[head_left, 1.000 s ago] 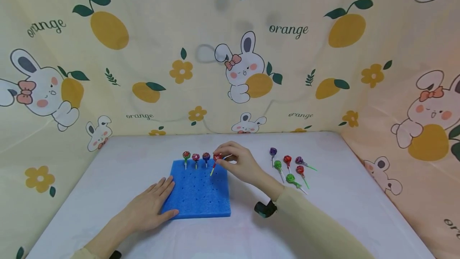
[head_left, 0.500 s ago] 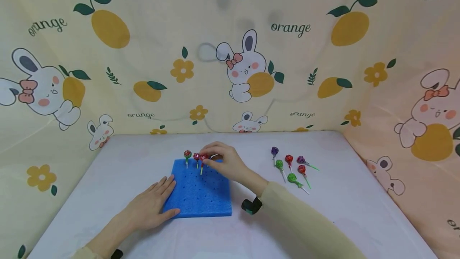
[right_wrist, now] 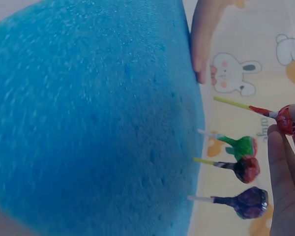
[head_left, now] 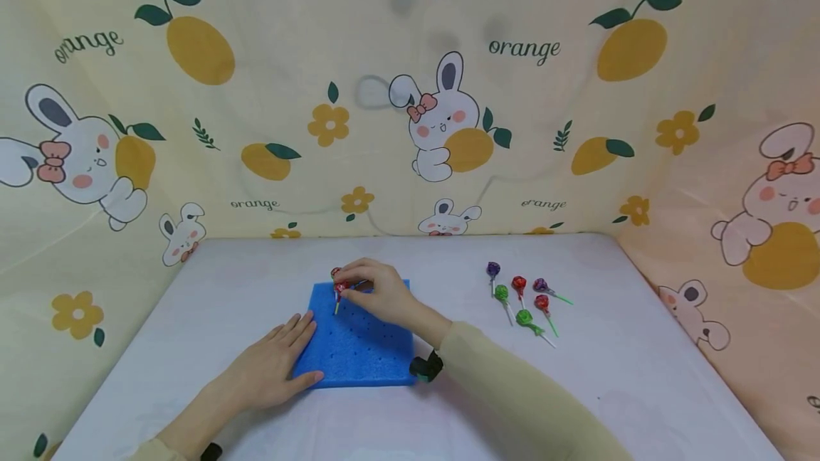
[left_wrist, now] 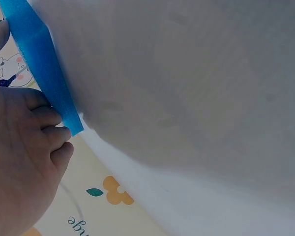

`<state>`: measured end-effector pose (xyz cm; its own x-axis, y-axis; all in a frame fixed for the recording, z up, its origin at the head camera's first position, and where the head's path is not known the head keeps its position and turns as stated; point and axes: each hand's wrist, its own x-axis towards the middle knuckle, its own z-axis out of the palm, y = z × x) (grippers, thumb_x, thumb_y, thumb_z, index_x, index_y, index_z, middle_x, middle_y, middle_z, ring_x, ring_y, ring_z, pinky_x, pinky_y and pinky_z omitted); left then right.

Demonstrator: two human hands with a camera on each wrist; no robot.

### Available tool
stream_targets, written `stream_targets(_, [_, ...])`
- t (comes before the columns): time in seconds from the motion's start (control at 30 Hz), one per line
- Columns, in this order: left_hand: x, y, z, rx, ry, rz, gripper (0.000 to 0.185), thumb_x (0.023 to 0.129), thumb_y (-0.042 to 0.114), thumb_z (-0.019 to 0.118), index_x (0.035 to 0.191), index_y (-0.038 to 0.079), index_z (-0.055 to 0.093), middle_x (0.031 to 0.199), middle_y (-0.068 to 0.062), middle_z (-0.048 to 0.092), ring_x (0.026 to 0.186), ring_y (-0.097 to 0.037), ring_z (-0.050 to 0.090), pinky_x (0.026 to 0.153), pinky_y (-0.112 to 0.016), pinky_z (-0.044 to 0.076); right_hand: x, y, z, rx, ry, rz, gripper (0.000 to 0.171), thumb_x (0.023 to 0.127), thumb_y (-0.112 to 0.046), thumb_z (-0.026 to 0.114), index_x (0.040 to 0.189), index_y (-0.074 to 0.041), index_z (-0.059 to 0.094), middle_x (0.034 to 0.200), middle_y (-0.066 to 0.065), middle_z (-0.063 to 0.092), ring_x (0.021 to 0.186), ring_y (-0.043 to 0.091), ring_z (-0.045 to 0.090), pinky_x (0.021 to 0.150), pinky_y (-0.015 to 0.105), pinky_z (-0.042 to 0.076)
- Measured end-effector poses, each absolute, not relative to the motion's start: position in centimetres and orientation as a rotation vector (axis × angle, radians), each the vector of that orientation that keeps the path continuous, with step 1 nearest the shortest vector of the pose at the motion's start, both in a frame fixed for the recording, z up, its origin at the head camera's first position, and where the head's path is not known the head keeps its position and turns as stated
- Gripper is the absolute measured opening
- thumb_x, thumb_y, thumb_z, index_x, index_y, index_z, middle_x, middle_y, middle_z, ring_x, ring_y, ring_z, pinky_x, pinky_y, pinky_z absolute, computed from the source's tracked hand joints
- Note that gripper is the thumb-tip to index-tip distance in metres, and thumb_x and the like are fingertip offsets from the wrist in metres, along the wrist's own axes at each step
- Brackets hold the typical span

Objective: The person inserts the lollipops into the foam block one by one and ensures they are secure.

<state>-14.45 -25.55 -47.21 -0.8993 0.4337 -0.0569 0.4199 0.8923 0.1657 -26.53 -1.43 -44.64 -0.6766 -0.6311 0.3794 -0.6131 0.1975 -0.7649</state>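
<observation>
Foam: square blue foam block (head_left: 355, 343), soft and pitted with rows of small holes, lying flat on the table (head_left: 640, 375)
Left hand (head_left: 269, 368): flat, fingers straight, pressing the block's left edge
Right hand (head_left: 378, 294): pinching a red lollipop (head_left: 338, 289), round wrapped head, yellow stick, just above the block's far-left part
Planted: three lollipops (right_wrist: 243, 169) upright in the far row
Surface: white cloth; six loose lollipops (head_left: 522, 297) to the right
Room: yellow rabbit-and-orange fabric walls (head_left: 410, 91)

A cream cloth backdrop (head_left: 410, 91) wraps the back and both sides, printed with white rabbits, oranges, yellow flowers and the word "orange" (in green script). Below it a white tabletop (head_left: 640, 375) runs wall to wall under soft, even light, the fabric faintly creased.
</observation>
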Motion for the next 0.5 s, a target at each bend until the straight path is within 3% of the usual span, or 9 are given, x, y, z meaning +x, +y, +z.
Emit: stream_targets(0.5, [-14.4,-25.5,-47.3,0.689,2.983,0.209,0.092,0.1,0.065,0.053,0.155,-0.007,0.041,0.165,-0.025,0.032,0.151,-0.045,0.033,0.119,-0.06,0.036,-26.8,-2.8,-45.6,-1.2,2.471,-1.431,0.026,0.098,-0.005,0.072,0.124,-0.005,0.075,0.13,0.005,0.069,0.116,0.017,0.066,0.092,0.027,0.059])
